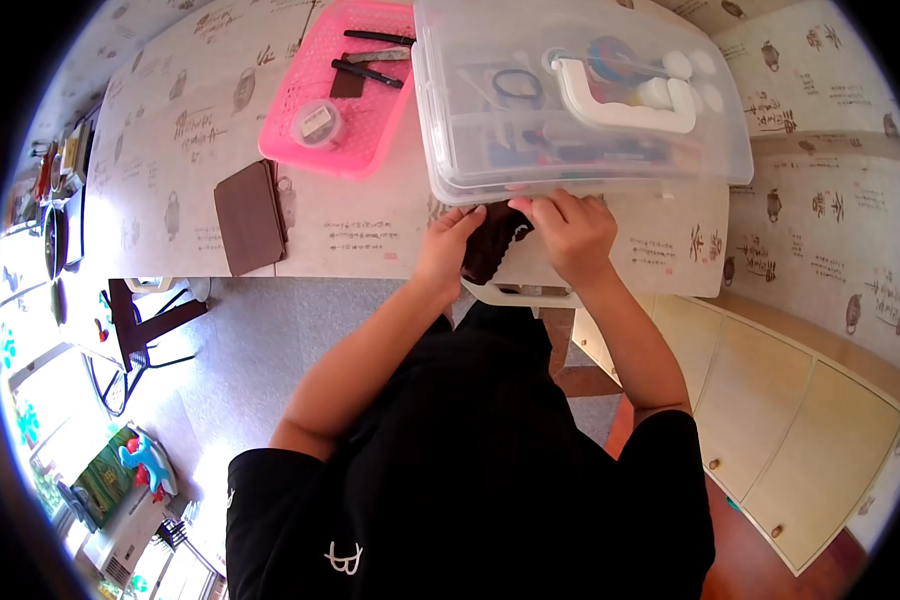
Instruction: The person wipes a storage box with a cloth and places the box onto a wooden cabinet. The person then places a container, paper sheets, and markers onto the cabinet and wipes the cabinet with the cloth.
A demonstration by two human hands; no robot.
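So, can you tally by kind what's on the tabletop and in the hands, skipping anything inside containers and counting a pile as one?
Pink tray: 1
Clear box: 1
Brown pile: 1
Held dark brown piece: 1
Total: 4

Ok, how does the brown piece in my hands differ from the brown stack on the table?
The brown piece is held between your left hand and right hand, while the brown stack lies on the table. The brown piece looks bent or folded; the brown stack looks flat. The brown piece shows a pale, jagged line at one edge, whereas the brown stack's edges look straight. Both are brown.
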